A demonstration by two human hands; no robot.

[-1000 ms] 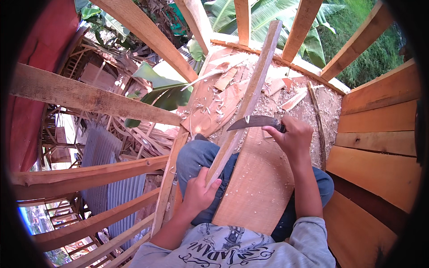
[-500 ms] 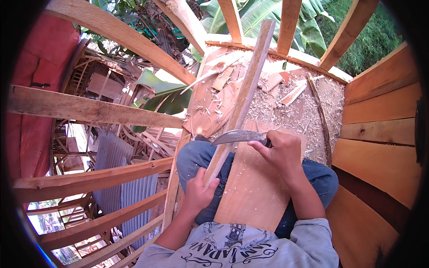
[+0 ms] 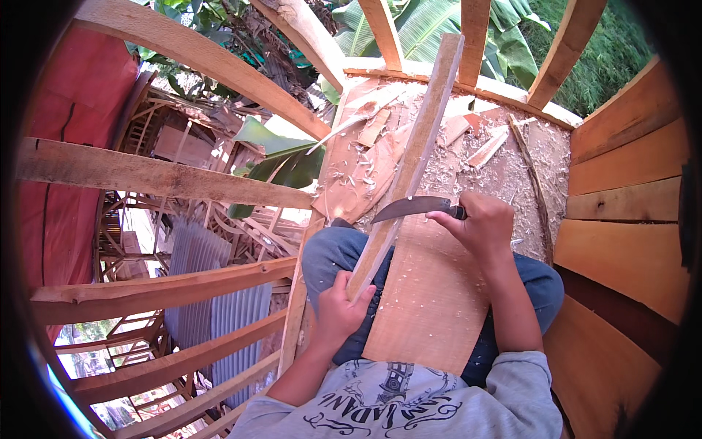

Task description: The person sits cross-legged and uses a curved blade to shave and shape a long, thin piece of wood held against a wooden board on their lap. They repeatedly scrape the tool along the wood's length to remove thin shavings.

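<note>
My left hand [image 3: 344, 311] is closed round the near end of a long wooden stick [image 3: 418, 143], which slants away from me over my left leg toward the far edge of the platform. In my right hand [image 3: 486, 225] is the dark handle of a curved knife [image 3: 409, 208]. Its blade points left and lies across the stick, a little beyond my left hand. A flat wooden board [image 3: 428, 307] rests between my legs, under the knife and stick. A small pale shaving clings near the blade's upper edge.
Pale wood shavings [image 3: 468, 164] and offcuts litter the platform ahead, with a thin dark branch [image 3: 534, 186] at right. Rails [image 3: 161, 179] close off the left side. A plank wall [image 3: 618, 256] stands at right. Corrugated sheets [image 3: 238, 333] lie below the left rails.
The knife has shifted slightly away from me along the stick, and its blade now looks darker and turned. The whole view has swung a little, moving everything rightward.
</note>
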